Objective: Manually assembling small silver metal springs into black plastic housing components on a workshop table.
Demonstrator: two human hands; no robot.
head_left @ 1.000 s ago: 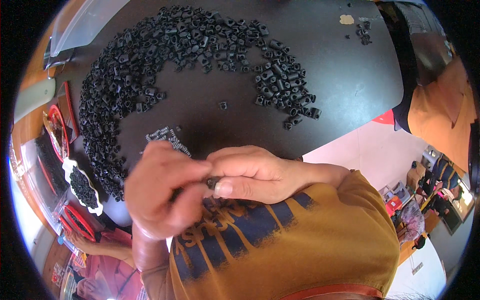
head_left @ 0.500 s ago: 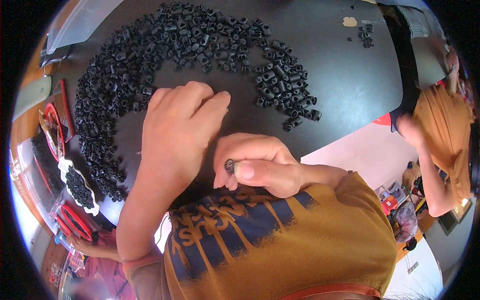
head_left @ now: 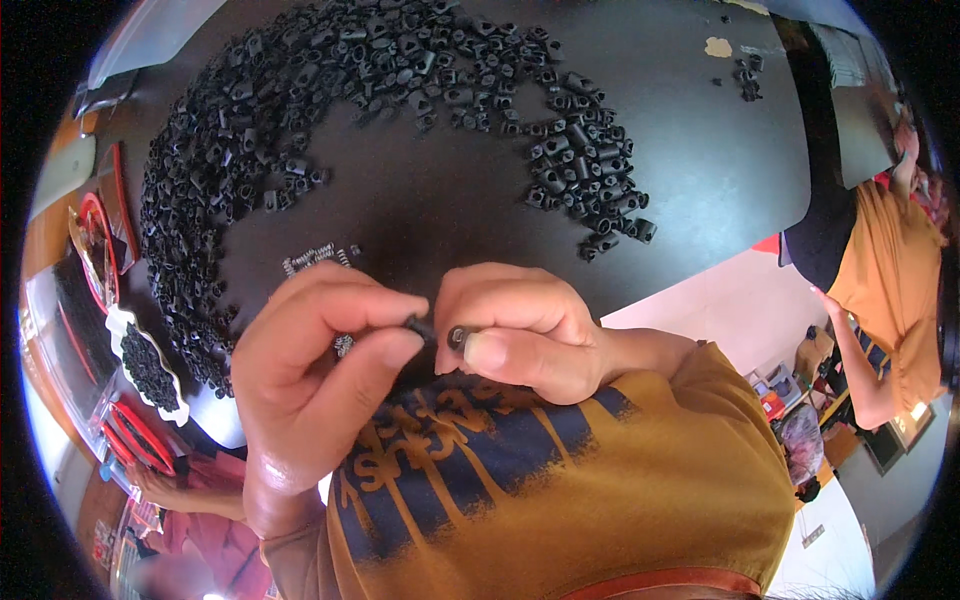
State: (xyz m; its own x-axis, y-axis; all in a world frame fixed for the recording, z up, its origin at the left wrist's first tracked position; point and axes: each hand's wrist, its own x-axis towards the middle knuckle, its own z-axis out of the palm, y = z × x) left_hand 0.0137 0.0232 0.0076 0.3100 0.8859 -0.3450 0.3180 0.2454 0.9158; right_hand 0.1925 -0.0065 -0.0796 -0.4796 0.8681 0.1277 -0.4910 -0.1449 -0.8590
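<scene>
Head view, left fisheye | from wearer's head, facing down | near: left hand [head_left: 290, 370], right hand [head_left: 540, 330] | farther: table [head_left: 430, 205] | wide, rim curved

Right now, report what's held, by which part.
Left hand pinches a small dark piece, spot unclear; right hand grips a black part near its round end.

On the table [head_left: 430, 200], a pile of parts [head_left: 230, 135] runs from near left to far middle, a cluster [head_left: 582, 165] at its right; springs [head_left: 318, 258] lie beyond the left hand [head_left: 325, 350], a dish [head_left: 119, 323] left of the pile
</scene>
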